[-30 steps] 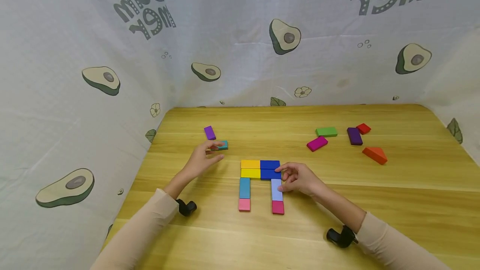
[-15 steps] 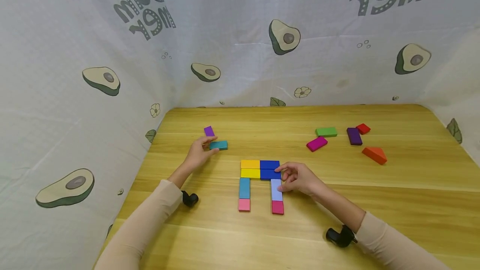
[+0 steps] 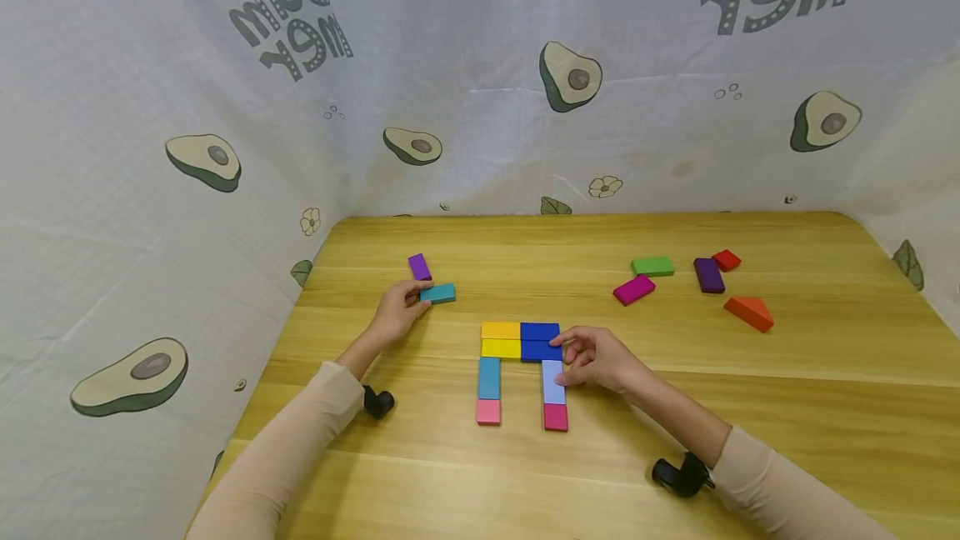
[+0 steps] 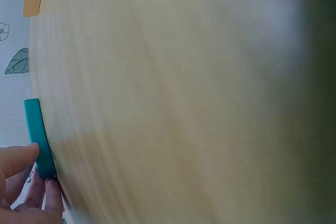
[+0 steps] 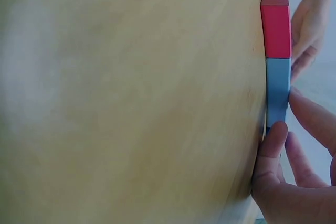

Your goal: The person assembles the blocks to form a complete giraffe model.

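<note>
My left hand (image 3: 396, 313) pinches the left end of a teal wooden block (image 3: 439, 293) on the table. In the left wrist view the thumb lies on the long face of the teal block (image 4: 38, 129), with fingertips at its near end. A violet block (image 3: 419, 267) lies just behind that hand. My right hand (image 3: 602, 358) rests at the laid-out blocks, its index fingertip on a dark blue block (image 3: 534, 350) and its thumb on a light blue block (image 3: 552, 390). Below the light blue one sits a crimson block (image 3: 556, 417); in the right wrist view the thumb partly hides the light blue block (image 5: 278, 87).
Yellow blocks (image 3: 501, 348) adjoin the blue ones, with a second teal block (image 3: 489, 379) and a pink block (image 3: 488, 412) below. Farther right lie a green block (image 3: 652, 267), a magenta block (image 3: 633, 290), a dark purple block (image 3: 708, 275), a red block (image 3: 726, 260) and an orange triangle (image 3: 750, 313).
My left hand has drawn back to the left from over the teal block, and its fingers have closed in on the block's left end. The right hand has stayed in place.
</note>
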A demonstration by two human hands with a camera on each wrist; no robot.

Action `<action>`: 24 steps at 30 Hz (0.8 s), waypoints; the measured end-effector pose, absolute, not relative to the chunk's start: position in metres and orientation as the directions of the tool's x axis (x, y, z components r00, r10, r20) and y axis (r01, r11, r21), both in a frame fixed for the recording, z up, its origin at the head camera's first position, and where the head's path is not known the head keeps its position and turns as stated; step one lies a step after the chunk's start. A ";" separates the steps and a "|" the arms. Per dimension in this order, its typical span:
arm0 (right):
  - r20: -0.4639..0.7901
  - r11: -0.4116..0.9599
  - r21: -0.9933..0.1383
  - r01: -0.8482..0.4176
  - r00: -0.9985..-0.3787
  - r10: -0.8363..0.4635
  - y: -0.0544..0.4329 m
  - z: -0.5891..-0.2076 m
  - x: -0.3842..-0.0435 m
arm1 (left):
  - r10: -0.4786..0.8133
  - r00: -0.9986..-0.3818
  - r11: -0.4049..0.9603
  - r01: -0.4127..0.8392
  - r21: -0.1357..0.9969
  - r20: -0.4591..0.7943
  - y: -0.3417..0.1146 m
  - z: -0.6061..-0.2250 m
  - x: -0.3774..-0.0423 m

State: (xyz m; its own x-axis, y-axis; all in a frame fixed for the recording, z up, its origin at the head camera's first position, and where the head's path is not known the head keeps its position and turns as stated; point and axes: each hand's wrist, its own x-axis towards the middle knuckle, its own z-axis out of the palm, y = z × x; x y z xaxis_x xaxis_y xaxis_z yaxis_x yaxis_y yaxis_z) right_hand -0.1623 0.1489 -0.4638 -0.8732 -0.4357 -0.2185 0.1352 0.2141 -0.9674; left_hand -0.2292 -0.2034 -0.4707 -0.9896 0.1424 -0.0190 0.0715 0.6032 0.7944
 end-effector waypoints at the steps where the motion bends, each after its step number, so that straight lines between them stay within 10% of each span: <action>1: -0.220 0.215 -0.967 0.136 -0.873 -0.436 0.149 -0.464 -0.162 | 0.148 -0.989 0.603 0.076 0.794 -0.017 -0.204 -0.470 -0.229; 24: -0.203 0.230 -0.967 0.107 -0.872 -0.446 0.150 -0.467 -0.165 | 0.181 -0.979 0.562 0.025 0.826 -0.093 -0.218 -0.468 -0.207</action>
